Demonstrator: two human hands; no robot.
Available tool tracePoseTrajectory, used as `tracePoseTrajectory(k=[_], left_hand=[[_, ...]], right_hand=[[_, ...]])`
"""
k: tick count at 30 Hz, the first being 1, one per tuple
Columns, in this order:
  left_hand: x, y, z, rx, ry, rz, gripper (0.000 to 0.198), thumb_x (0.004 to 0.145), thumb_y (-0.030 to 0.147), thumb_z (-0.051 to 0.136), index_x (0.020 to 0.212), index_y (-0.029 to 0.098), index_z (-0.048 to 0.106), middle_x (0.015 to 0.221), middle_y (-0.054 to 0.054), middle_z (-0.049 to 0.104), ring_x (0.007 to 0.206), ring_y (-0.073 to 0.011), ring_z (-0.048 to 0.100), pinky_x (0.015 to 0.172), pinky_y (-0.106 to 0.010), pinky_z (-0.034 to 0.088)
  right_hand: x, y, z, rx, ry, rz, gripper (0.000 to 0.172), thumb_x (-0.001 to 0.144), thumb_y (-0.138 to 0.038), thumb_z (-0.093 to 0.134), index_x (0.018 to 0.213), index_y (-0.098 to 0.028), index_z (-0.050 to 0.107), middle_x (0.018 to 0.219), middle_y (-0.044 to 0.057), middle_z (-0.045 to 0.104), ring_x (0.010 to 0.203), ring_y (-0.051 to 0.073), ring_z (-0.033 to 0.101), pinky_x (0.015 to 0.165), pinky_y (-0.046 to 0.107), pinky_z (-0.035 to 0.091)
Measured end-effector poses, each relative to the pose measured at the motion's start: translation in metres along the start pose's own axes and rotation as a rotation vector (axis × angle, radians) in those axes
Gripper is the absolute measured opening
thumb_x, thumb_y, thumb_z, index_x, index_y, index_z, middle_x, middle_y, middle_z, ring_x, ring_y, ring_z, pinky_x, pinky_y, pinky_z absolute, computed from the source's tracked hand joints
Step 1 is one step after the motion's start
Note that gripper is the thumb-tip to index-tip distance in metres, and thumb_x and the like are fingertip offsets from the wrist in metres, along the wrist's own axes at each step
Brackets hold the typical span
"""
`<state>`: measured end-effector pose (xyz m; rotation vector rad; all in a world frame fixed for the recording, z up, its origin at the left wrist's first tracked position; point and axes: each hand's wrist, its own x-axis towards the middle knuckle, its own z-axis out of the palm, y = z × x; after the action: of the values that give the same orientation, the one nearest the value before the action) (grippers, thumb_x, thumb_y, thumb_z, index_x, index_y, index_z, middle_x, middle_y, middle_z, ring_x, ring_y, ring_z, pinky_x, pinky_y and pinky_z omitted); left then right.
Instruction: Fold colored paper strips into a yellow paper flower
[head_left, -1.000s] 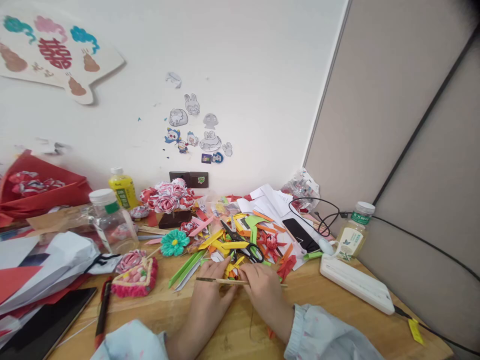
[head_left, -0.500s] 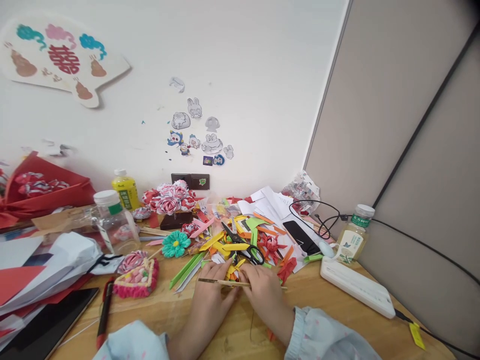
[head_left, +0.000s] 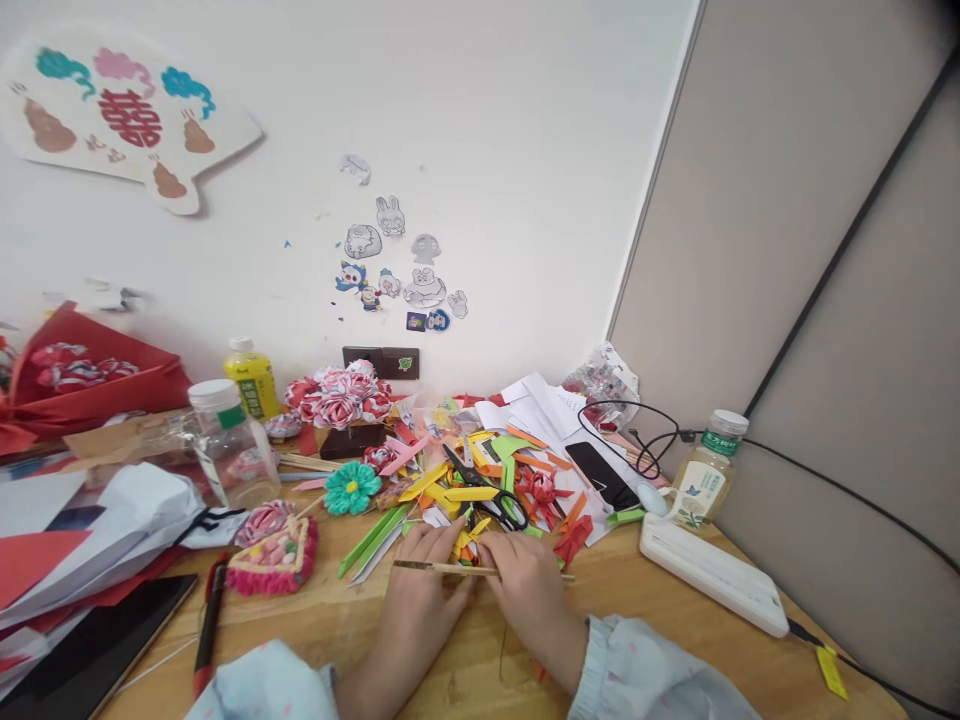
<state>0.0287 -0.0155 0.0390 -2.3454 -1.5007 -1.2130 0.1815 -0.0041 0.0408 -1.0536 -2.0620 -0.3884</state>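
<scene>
My left hand [head_left: 424,580] is curled at the table's front, its fingers closed round the edge of some yellow and orange folded paper [head_left: 471,538] that shows between my two hands. A thin wooden stick [head_left: 457,570] runs crosswise over the left hand and into my right hand [head_left: 529,580], whose fingers are bent round it; the stick's far end pokes out on the right. My fingertips are partly hidden. Just behind the hands lie black-handled scissors [head_left: 510,510] on a heap of coloured paper strips [head_left: 472,493]. A red paper flower [head_left: 541,487] sits to the right.
On the left are a teal flower [head_left: 352,488], a pink-trimmed triangular piece [head_left: 274,560], a red-and-black pen-like tool [head_left: 210,625] and a dark tablet [head_left: 112,650]. To the right stand a phone [head_left: 602,475], a white power strip [head_left: 712,575] with a cable, and a bottle [head_left: 706,470].
The stick has shifted very slightly to the left in my hands. Otherwise the hands and the things on the table look the same.
</scene>
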Motion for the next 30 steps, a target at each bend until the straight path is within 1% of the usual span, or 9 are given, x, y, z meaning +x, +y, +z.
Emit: tracePoseTrajectory(k=[7, 12, 15, 17, 20, 22, 25, 30], left_hand=[[-0.002, -0.003, 0.003, -0.019, 0.010, -0.014, 0.048, 0.066, 0.012, 0.059, 0.114, 0.014, 0.057, 0.098, -0.012, 0.069, 0.090, -0.0284, 0.059, 0.079, -0.045, 0.050], [-0.001, -0.002, 0.003, -0.046, 0.003, -0.047, 0.043, 0.069, 0.017, 0.059, 0.113, 0.017, 0.059, 0.096, -0.010, 0.069, 0.089, -0.0276, 0.059, 0.079, -0.045, 0.050], [-0.001, -0.001, 0.002, -0.053, 0.008, -0.054, 0.043, 0.069, 0.019, 0.059, 0.112, 0.018, 0.059, 0.094, -0.009, 0.069, 0.088, -0.0278, 0.060, 0.078, -0.045, 0.050], [0.000, -0.001, 0.002, -0.056, 0.011, -0.051, 0.043, 0.069, 0.018, 0.059, 0.112, 0.018, 0.059, 0.093, -0.009, 0.069, 0.089, -0.0281, 0.060, 0.078, -0.045, 0.050], [0.000, -0.002, 0.003, -0.064, 0.008, -0.065, 0.044, 0.069, 0.016, 0.058, 0.113, 0.018, 0.059, 0.094, -0.010, 0.069, 0.090, -0.0280, 0.059, 0.079, -0.045, 0.050], [-0.001, -0.003, 0.004, -0.075, 0.004, -0.089, 0.044, 0.069, 0.015, 0.058, 0.113, 0.018, 0.059, 0.093, -0.010, 0.069, 0.090, -0.0278, 0.059, 0.079, -0.045, 0.050], [-0.001, -0.004, 0.006, -0.101, 0.011, -0.152, 0.046, 0.069, 0.018, 0.061, 0.115, 0.018, 0.058, 0.098, -0.010, 0.068, 0.093, -0.0285, 0.059, 0.081, -0.046, 0.049], [-0.003, -0.005, 0.009, -0.235, 0.024, -0.273, 0.042, 0.073, 0.028, 0.062, 0.114, 0.017, 0.057, 0.103, -0.011, 0.066, 0.096, -0.0273, 0.061, 0.083, -0.045, 0.050]], right_hand=[[-0.001, 0.001, 0.001, -0.043, -0.019, -0.070, 0.024, 0.093, -0.015, 0.038, 0.084, -0.017, 0.060, 0.064, 0.002, 0.064, 0.057, 0.017, 0.058, 0.053, 0.027, 0.031], [0.000, 0.002, 0.000, -0.048, -0.021, -0.038, 0.016, 0.091, -0.017, 0.043, 0.090, -0.018, 0.059, 0.065, 0.001, 0.064, 0.057, 0.017, 0.058, 0.053, 0.027, 0.033], [0.000, 0.002, -0.001, -0.041, -0.038, -0.024, 0.016, 0.091, -0.018, 0.044, 0.084, -0.018, 0.058, 0.063, 0.001, 0.063, 0.056, 0.017, 0.058, 0.053, 0.027, 0.034], [0.000, 0.002, -0.001, -0.064, -0.066, -0.042, 0.018, 0.091, -0.015, 0.043, 0.083, -0.018, 0.059, 0.062, 0.001, 0.063, 0.056, 0.016, 0.058, 0.053, 0.027, 0.034], [0.000, 0.002, -0.001, -0.086, -0.118, -0.089, 0.019, 0.090, -0.010, 0.042, 0.088, -0.016, 0.060, 0.065, 0.003, 0.065, 0.059, 0.017, 0.060, 0.053, 0.026, 0.036], [0.000, 0.003, -0.001, -0.078, -0.129, -0.101, 0.020, 0.089, -0.008, 0.042, 0.092, -0.015, 0.060, 0.067, 0.004, 0.066, 0.060, 0.017, 0.062, 0.053, 0.026, 0.037], [0.000, 0.005, -0.001, -0.034, -0.120, -0.033, 0.022, 0.088, -0.010, 0.043, 0.100, -0.016, 0.060, 0.069, 0.003, 0.067, 0.060, 0.017, 0.062, 0.053, 0.025, 0.038], [0.005, 0.014, -0.005, 0.038, -0.123, 0.179, 0.024, 0.087, -0.012, 0.043, 0.102, -0.017, 0.061, 0.069, 0.004, 0.069, 0.057, 0.017, 0.063, 0.051, 0.024, 0.038]])
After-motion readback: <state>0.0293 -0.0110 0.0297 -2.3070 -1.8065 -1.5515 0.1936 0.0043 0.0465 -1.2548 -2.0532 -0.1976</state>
